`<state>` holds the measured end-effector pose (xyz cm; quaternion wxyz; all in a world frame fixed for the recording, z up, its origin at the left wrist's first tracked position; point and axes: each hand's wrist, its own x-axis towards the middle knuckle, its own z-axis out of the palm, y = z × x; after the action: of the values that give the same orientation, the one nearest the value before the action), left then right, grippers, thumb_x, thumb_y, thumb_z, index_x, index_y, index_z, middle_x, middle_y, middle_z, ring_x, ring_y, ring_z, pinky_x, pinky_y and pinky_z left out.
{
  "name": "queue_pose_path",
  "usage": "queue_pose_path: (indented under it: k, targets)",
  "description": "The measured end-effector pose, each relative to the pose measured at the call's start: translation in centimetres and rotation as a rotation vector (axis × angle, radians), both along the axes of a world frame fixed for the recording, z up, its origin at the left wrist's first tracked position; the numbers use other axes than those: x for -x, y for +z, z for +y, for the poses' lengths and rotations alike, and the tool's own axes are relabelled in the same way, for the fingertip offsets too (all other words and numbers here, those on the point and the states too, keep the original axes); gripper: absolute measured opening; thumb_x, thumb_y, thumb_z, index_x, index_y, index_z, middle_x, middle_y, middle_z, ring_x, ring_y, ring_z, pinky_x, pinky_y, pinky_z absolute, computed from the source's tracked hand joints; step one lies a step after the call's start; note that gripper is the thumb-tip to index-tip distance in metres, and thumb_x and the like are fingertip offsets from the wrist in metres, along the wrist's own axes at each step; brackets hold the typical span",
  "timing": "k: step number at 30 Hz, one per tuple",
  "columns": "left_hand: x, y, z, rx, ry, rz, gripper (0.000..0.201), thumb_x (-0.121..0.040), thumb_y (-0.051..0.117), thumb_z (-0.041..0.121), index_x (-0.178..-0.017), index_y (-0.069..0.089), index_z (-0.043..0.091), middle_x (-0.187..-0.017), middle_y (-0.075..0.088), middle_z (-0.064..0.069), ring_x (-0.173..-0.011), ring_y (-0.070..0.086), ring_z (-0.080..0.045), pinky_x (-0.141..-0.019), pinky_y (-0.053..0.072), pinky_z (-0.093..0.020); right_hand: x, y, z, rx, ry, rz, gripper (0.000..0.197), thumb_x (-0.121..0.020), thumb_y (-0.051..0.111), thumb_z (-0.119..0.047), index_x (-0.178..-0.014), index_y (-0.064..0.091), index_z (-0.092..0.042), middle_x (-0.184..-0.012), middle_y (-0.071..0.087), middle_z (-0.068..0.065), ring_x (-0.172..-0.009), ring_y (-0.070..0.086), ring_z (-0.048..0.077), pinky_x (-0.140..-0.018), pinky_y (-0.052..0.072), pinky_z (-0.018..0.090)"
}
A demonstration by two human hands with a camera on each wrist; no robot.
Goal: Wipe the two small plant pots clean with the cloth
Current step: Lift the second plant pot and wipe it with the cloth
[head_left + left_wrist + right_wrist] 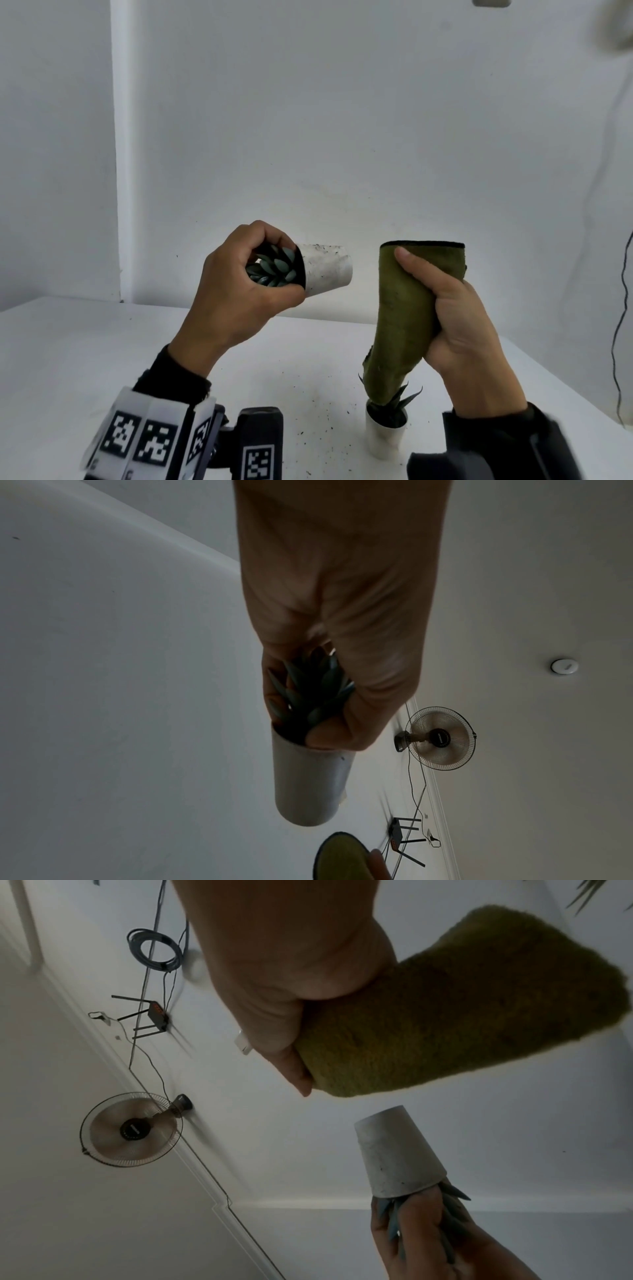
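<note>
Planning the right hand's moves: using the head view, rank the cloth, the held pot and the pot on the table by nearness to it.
1. Cloth: gripped in the right hand.
2. Held pot: to its left, in the left hand.
3. Pot on the table: below it, under the cloth's hanging end.

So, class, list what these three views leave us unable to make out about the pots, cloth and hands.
- Second pot, head view: the hanging cloth covers part of its plant.
- Held pot, head view: the left hand hides part of its rim.
- Right hand, head view: the cloth hides the fingers.
</note>
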<state>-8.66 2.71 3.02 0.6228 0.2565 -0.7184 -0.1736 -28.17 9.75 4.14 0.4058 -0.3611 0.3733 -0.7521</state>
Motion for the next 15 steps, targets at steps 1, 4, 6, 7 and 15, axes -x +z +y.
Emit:
queue_pose_path:
  k: [1,4,6,7,15]
  targets:
    - [0.0,0.0,0.0,0.005,-0.002,-0.002,0.040,-0.043,0.067,0.038,-0.082,0.061,0.030,-0.083,0.064,0.009,-0.075,0.063,-0.014,-0.064,0.051,-0.028,0.0,0.0,0.1,0.013,0.000,0.015,0.035,-0.056,0.078,-0.021,-0.088,0.070,-0.008,-0.069,0.071,0.004,-0.058,0.068,0.017,-0.049,0.052,0.027]
    - [0.2,0.0,0.1,0.022,-0.001,-0.016,0.040,-0.043,0.065,0.038,-0.082,0.061,0.029,-0.083,0.064,0.010,-0.074,0.063,-0.010,-0.063,0.050,-0.024,-0.3,0.1,0.2,0.067,0.009,0.074,0.027,-0.060,0.074,-0.016,-0.083,0.069,-0.003,-0.067,0.071,0.007,-0.058,0.068,0.018,-0.049,0.053,0.026]
    - [0.3,-0.1,0.1,0.024,0.002,-0.015,0.040,-0.043,0.065,0.038,-0.082,0.061,0.029,-0.082,0.064,0.011,-0.073,0.063,-0.009,-0.063,0.050,-0.023,-0.5,0.1,0.3,0.108,-0.013,0.126,0.023,-0.060,0.073,-0.014,-0.079,0.069,-0.002,-0.066,0.071,0.008,-0.057,0.069,0.019,-0.049,0.054,0.027]
    - [0.3,-0.1,0.1,0.023,0.004,-0.013,0.040,-0.043,0.064,0.038,-0.082,0.061,0.029,-0.082,0.064,0.011,-0.073,0.063,-0.009,-0.063,0.050,-0.023,-0.6,0.1,0.4,0.126,-0.037,0.157,0.021,-0.060,0.074,-0.014,-0.077,0.069,-0.003,-0.065,0.071,0.008,-0.057,0.068,0.020,-0.049,0.053,0.027]
    - [0.9,-0.2,0.3,0.008,0.055,-0.027,0.035,-0.046,0.070,0.022,-0.080,0.061,0.027,-0.082,0.063,0.010,-0.071,0.060,-0.005,-0.062,0.049,-0.019,-2.1,0.1,1.1,0.285,-0.203,0.494,0.017,-0.061,0.084,-0.003,-0.066,0.074,-0.016,-0.064,0.072,0.002,-0.059,0.069,0.016,-0.055,0.056,0.024]
